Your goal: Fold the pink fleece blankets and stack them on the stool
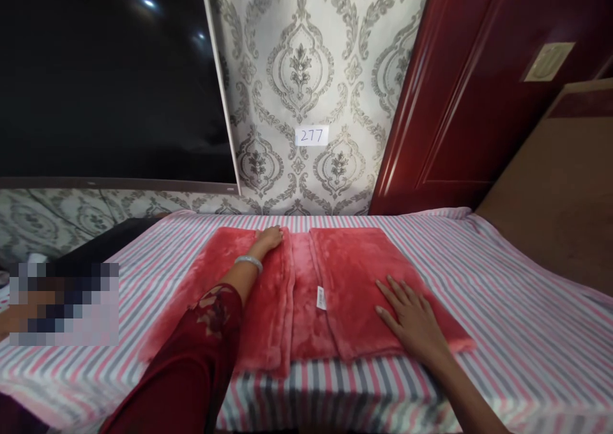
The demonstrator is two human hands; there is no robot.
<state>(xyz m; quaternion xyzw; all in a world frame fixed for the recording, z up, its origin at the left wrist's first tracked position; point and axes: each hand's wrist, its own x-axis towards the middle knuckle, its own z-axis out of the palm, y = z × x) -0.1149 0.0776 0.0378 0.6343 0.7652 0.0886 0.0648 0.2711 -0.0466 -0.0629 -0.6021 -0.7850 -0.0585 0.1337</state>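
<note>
A plush red blanket (354, 274) lies with both sides folded inward, leaving a narrow strip of its middle layer between the two flaps. My left hand (272, 236) is at the far end of the left flap, close to its inner edge. Its fingers are curled down and closed on the blanket there, with the fingertips partly hidden. On the right flap, my right hand (409, 316) rests flat with fingers spread, near the blanket's front edge. A small white label (320, 298) sticks out at the inner edge of the right flap.
A striped cloth (507, 332) covers the surface under the blanket. Behind stands a patterned wall with a paper marked 277 (311, 135). A large dark screen (110, 83) is at the left, a brown board (560, 191) at the right. Something at the far left is pixelated.
</note>
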